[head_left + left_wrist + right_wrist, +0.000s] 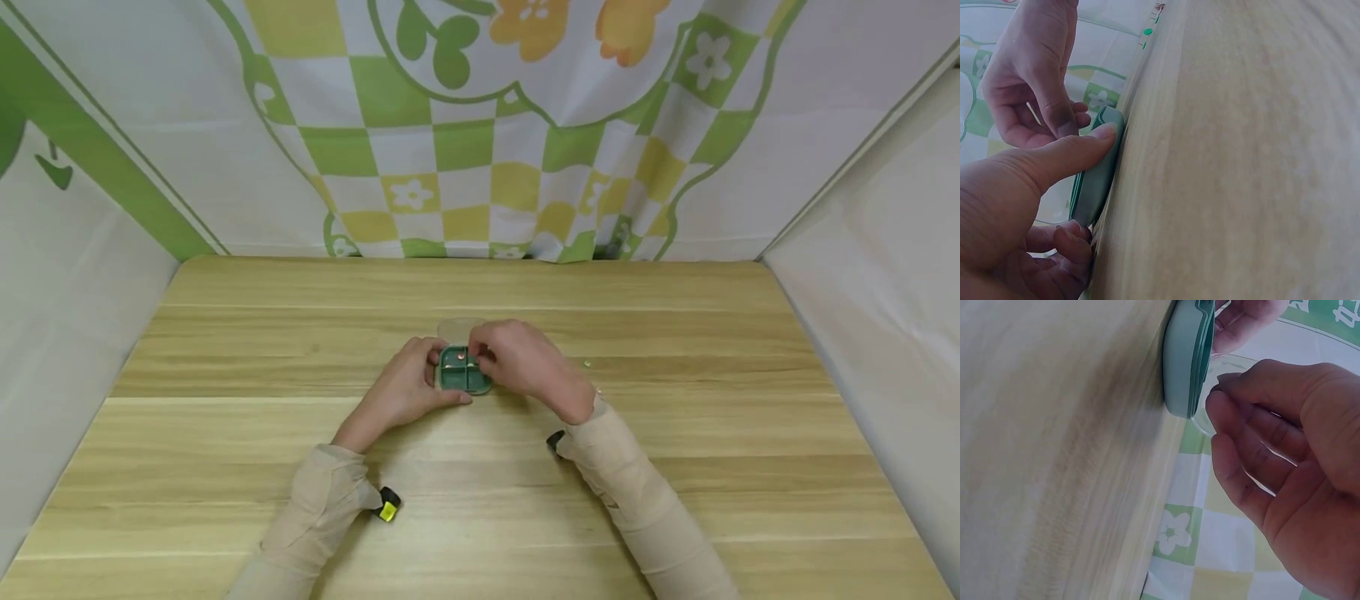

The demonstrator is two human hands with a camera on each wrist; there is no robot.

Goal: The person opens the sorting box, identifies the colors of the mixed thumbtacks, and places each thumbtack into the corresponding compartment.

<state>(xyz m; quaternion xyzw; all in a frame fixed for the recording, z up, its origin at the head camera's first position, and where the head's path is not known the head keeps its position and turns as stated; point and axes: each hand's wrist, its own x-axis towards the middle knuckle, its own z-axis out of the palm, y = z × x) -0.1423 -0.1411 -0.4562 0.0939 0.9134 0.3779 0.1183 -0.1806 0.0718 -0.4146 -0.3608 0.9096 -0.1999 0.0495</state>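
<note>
A small green box [467, 392] with four compartments lies on the table, lid open. My left hand [405, 383] grips its left side, thumb along the near edge and fingers at the far corner. In the left wrist view, the left thumb [1072, 156] presses the box's side [1100, 172]. My right hand [521, 358] is over the box's right part. In the right wrist view, its thumb and index fingertips [1225, 394] meet beside the open face; whether a tiny thing is between them is hidden. A tiny copper-coloured piece [461, 356] and whitish bits lie in the far compartments.
A clear lid [457, 330] extends behind the box. One small green piece [587, 363] lies on the wooden table [675, 333] to the right, with another tiny piece near the right wrist. A checked cloth [465, 146] hangs behind the table.
</note>
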